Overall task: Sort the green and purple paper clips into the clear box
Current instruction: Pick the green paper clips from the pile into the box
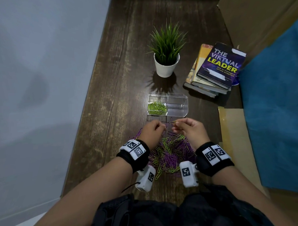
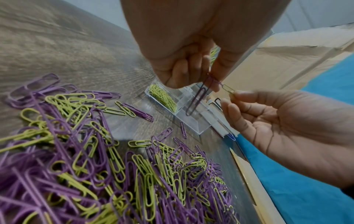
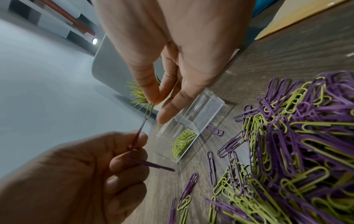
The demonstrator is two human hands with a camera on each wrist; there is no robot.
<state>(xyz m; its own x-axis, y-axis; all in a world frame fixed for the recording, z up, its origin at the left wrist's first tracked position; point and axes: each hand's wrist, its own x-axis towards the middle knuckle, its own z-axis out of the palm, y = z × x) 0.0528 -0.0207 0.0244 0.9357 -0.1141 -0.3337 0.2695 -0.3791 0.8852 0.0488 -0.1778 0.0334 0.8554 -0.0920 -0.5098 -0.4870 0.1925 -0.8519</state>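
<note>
My left hand (image 1: 159,128) pinches purple paper clips (image 2: 198,97), which hang from its thumb and forefinger. My right hand (image 1: 177,127) pinches a green paper clip (image 3: 148,112) hooked to a purple one. Both hands hover just in front of the clear box (image 1: 184,110). Its left compartment holds a heap of green clips (image 1: 157,108); the right compartment (image 1: 177,104) shows none. A mixed pile of green and purple clips (image 1: 170,152) lies on the table between my wrists.
A potted plant (image 1: 167,65) stands behind the box and a stack of books (image 1: 216,70) lies at the back right. A yellow envelope (image 1: 235,135) and blue cloth (image 1: 276,108) border the dark wooden table (image 1: 119,97) on the right. A wall runs along the left.
</note>
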